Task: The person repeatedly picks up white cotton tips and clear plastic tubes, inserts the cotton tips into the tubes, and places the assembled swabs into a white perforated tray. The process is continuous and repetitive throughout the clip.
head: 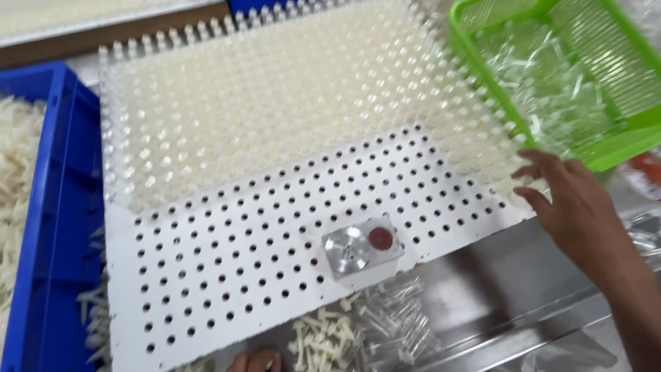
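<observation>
- Here, head view: white perforated board (227, 255) lies tilted across the metal desk (496, 289), rows of round holes showing.
- Upper approx. half of board is filled w/ small translucent-white plastic pieces (275, 103) standing upright in the holes; lower rows are open holes.
- Metal block w/ round disc & dark red button (363, 246) sits on the board nr its lower edge, centre-right.
- Right hand (571, 200): fingers spread & lightly curled, fingertips at the board's right edge, just below the green basket (620, 148); pinching nothing visible. Whether it touches the board: cannot tell.
- Left hand (256, 361): only fingertips show at bottom edge of frame, just below the board's lower edge; open or closed: cannot tell.
- Green basket, upper right, holds clear plastic tubes (544, 83); its corner is just beside the filled rows.
- Blue crate (58, 227) at left, touching or v. near the board's left side, holds more off-white pieces (17, 172).
- Loose white pieces & clear tubes (358, 331) lie on desk below the board, nr the left hand.
</observation>
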